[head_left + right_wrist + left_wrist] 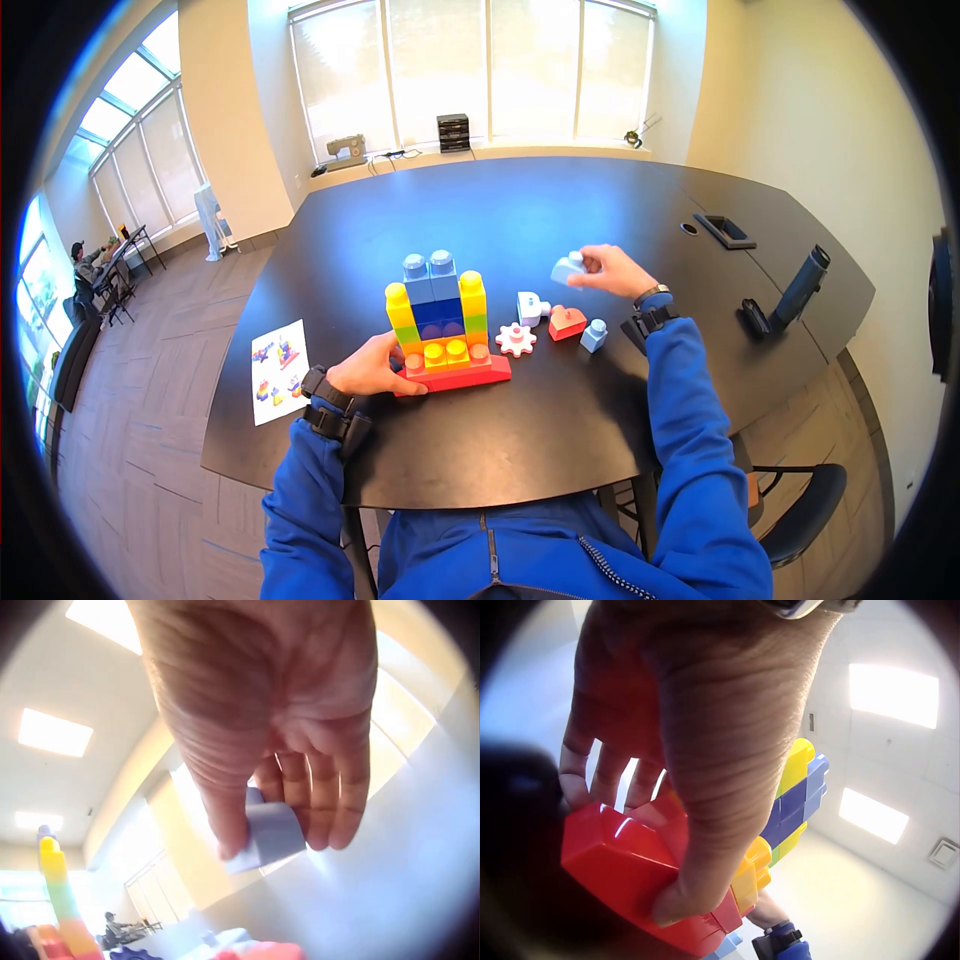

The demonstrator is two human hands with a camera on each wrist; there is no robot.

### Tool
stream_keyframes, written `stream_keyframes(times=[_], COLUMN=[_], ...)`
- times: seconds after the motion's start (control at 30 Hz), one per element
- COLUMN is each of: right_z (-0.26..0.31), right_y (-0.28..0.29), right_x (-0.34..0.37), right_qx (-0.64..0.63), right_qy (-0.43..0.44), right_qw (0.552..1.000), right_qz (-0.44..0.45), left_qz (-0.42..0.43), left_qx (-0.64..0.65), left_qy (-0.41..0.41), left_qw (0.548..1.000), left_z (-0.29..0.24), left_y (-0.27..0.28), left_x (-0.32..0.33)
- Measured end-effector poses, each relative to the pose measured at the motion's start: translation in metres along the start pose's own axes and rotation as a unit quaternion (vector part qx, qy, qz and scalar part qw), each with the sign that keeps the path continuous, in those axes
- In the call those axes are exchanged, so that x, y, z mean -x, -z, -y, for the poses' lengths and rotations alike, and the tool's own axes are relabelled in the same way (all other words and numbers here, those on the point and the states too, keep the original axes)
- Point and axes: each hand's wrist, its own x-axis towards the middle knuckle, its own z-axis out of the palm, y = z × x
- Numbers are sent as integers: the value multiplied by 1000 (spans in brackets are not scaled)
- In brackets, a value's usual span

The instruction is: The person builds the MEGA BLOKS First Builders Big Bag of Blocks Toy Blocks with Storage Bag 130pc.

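A build of toy building blocks stands on the table in the head view, with dark blue and light blue blocks in the middle and yellow-and-green columns (398,315) at both sides. My left hand (368,368) grips the left end of its long red base (455,376), thumb along the front face and fingers behind. To the right, above the table, my right hand (618,272) pinches a pale blue block (274,834) with a rounded top between thumb and fingers. Below it lie a white-and-pink gear (516,340), a red block (567,323), a whitish block (530,308) and a small blue block (594,336).
A printed picture sheet (279,372) lies left of the build on the dark table (470,450). Further right are a dark bottle (803,285), a black case (754,318) and a table socket opening (725,232). A chair (810,510) stands at the near right.
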Motion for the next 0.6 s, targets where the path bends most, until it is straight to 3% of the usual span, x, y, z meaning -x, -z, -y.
stream_keyframes(times=[0.1, 0.17, 0.2, 0.27, 0.47, 0.6], right_z=[50, 97, 120, 163, 228, 232], right_y=[13, 15, 16, 14, 0, -11], right_x=[-2, -2, -3, -6, -30, -34], right_qx=[-65, -138, -139, -192, -69, -41], right_qy=[-1, 98, 98, 199, 318, 319], right_qw=[997, 978, 978, 956, 943, 946], right_qz=[-52, -119, -119, -98, -76, -48], left_qz=[12, 8, 6, 12, 16, 16], left_qx=[-5, 8, 20, 25, 28, 16], left_qy=[6, 1, -5, -1, -8, -3], left_qw=[1000, 1000, 1000, 1000, 999, 1000], left_z=[-6, -5, -4, -4, -7, -20], left_y=[-1, -4, -6, -8, -10, -9], left_x=[-1, -1, -2, -3, -3, 0])
